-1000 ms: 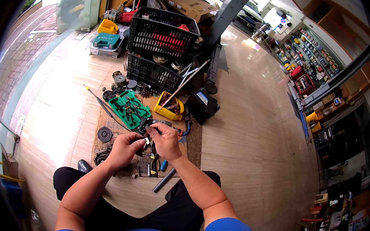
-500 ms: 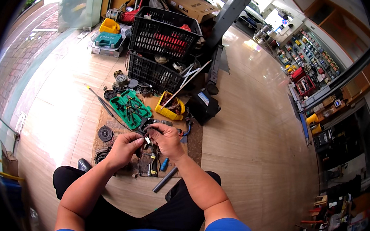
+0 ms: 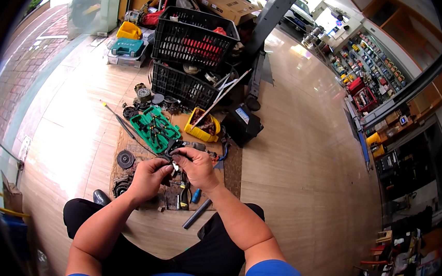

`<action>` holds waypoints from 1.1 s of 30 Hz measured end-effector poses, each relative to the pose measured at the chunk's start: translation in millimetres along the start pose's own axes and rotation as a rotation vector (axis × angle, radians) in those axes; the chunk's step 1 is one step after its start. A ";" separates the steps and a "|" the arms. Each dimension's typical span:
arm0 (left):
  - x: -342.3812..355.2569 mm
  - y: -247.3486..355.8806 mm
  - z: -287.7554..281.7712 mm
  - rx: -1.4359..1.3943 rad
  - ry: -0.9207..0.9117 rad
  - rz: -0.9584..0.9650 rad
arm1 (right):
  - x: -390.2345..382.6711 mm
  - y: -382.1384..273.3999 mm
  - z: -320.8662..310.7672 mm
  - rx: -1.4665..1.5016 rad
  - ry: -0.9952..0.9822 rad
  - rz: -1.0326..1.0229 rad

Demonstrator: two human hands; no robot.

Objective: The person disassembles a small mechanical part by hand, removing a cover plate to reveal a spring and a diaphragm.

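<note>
Both hands pinched on one small metal part [image 3: 175, 166]: left hand [image 3: 148, 176] at its 8 o'clock, right hand [image 3: 196, 165] at 3. I'd hold it steady over the mat [image 3: 232, 165].

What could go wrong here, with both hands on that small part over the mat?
1. The small metal part, pinched between left hand and right hand, could slip and vanish among the loose tools on the mat.
2. The open green tool case and yellow bin sit close ahead; an elbow or reach might tip them.
</note>
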State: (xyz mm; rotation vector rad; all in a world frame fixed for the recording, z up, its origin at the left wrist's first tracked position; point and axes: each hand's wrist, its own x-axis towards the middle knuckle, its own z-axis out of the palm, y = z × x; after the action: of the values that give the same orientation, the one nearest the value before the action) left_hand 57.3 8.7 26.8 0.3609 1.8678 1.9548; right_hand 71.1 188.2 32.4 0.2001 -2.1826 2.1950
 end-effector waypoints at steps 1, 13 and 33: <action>0.5 -0.2 -0.7 -0.010 -0.028 0.009 | -0.3 -0.3 -0.7 0.033 -0.016 0.004; 0.0 -2.3 -6.0 -0.248 -0.248 -0.013 | -0.5 -7.7 -0.6 -0.020 -0.049 -0.074; 1.3 -2.4 -5.3 -0.113 -0.077 0.000 | 1.7 4.0 2.8 0.101 -0.011 0.035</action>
State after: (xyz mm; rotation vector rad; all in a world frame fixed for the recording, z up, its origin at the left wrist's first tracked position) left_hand 53.9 4.7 24.0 0.3960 1.7011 2.0066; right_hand 69.1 185.3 28.7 0.1789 -2.0984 2.3298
